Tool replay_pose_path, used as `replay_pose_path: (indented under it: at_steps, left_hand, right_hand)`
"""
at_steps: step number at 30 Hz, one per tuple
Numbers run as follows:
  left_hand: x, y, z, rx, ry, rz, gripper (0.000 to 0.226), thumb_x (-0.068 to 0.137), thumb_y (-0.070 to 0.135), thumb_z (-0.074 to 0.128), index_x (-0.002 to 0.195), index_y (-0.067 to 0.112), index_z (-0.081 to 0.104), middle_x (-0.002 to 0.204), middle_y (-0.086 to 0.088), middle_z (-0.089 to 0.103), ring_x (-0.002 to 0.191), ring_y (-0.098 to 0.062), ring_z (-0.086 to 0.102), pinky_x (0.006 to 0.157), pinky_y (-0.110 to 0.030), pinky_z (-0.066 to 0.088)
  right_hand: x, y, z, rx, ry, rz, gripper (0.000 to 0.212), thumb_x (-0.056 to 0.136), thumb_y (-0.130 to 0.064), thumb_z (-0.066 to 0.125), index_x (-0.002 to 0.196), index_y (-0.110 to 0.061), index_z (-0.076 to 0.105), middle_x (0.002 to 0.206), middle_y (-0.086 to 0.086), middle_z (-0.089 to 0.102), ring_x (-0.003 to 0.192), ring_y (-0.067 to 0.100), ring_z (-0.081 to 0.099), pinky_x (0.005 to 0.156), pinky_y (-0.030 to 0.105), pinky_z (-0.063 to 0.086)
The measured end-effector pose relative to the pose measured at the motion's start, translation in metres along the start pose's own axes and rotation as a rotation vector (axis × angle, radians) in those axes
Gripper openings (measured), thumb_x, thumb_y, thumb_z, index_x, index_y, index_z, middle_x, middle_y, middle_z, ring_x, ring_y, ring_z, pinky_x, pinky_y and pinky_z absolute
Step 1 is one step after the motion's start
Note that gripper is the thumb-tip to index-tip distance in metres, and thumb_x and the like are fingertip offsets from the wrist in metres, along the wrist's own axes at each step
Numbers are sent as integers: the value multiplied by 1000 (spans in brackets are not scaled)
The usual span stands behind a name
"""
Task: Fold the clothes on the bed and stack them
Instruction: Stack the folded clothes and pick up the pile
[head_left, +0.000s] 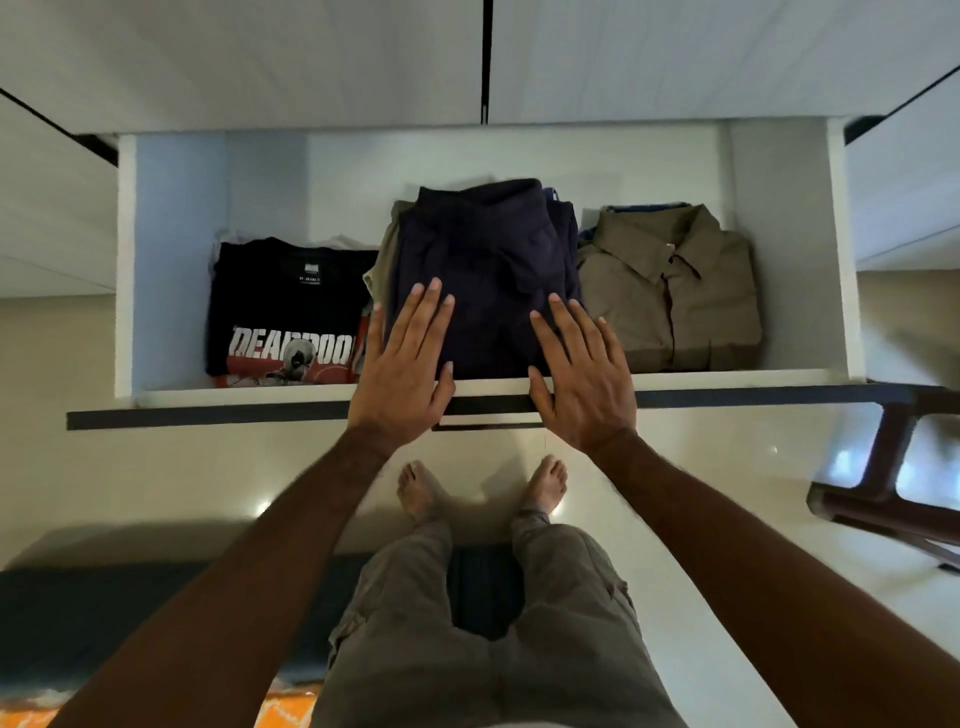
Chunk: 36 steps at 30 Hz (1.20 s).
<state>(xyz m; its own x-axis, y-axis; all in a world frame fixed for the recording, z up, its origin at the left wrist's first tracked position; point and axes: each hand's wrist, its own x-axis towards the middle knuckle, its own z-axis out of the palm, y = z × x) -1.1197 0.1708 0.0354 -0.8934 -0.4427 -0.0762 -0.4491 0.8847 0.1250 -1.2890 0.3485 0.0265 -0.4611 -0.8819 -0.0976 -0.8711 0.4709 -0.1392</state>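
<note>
From the head camera, looking straight down, both hands lie flat with fingers straight on the near part of a folded dark navy cloth garment (483, 270), which tops the middle stack in an open white drawer (171, 249). The left hand (402, 364) presses the garment's near-left corner, the right hand (582, 374) its near-right corner; neither curls round anything, and both wrists hang over the drawer's front rim. The garment stretches away from the fingertips, its long axis running from the hands toward the drawer's back wall, and it sits about evenly between the two hands, so neither is plainly nearer. Just left of the left hand lies a folded black printed T-shirt (285, 312); just right of the right hand lies a folded olive collared shirt (670, 291). The stack looks settled; I judge the next move is lifting away.
</note>
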Motion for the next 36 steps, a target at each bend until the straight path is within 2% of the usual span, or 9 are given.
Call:
replay_pose_path:
  at_steps: [3,6,8,10,12,18,26,31,36]
  left_hand:
    - [15,-5,-2,19,51,14,73,100,36,41,160,11,8,168,-7,-2,155,-21,-4,122,-57,9]
    - [33,-14,-8,29,85,38,75,101,44,41,160,10,11,168,-8,0,155,-22,-2,121,-60,9]
    - [48,-21,-15,58,73,168,80,99,54,39,160,10,11,168,-9,0,155,-23,-1,118,-65,10]
    - [62,-29,-13,160,55,369,85,98,62,34,160,10,10,168,-9,-1,155,-23,-1,117,-68,8]
    - [77,-35,-14,239,82,459,86,97,65,31,159,9,10,168,-10,0,155,-24,0,118,-67,8]
    - [134,-55,-2,285,288,263,96,93,69,39,159,5,9,167,-12,1,155,-25,0,120,-63,8]
    - [190,-71,15,337,469,59,91,99,69,24,159,5,0,167,-14,-5,155,-28,-3,121,-61,4]
    - [214,-78,32,329,577,26,76,106,51,28,158,4,1,166,-17,-3,154,-30,-3,122,-59,7]
    - [232,-82,55,391,648,-32,76,106,41,38,158,3,-3,166,-20,1,154,-34,0,122,-59,11]
  right_hand:
    - [16,7,-4,-29,17,-7,70,102,-59,29,158,-17,27,168,9,16,154,27,17,123,51,19]
    - [32,17,-10,-117,-44,-265,86,97,-74,26,161,-17,18,169,8,9,156,25,8,123,54,15]
    - [47,24,-13,-193,-50,-417,87,97,-74,25,162,-17,12,170,7,5,156,24,4,123,56,13]
    - [64,30,-12,-212,23,-392,82,101,-68,27,162,-16,11,170,7,5,157,24,3,123,56,14]
    - [81,33,-12,-223,111,-347,81,102,-65,28,162,-14,10,169,7,5,157,23,2,123,55,15]
    - [143,48,-6,-280,331,-276,91,98,-70,29,160,-6,10,169,13,4,156,25,2,123,58,11]
    - [207,61,6,-309,519,-156,89,101,-68,24,160,-5,6,169,12,1,156,26,1,123,59,8]
    - [233,73,27,-330,576,-153,74,106,-52,27,161,-7,3,169,12,0,156,27,-2,124,57,9]
    - [250,70,47,-341,628,-136,77,105,-51,30,160,-5,1,168,15,0,156,31,0,124,58,8]
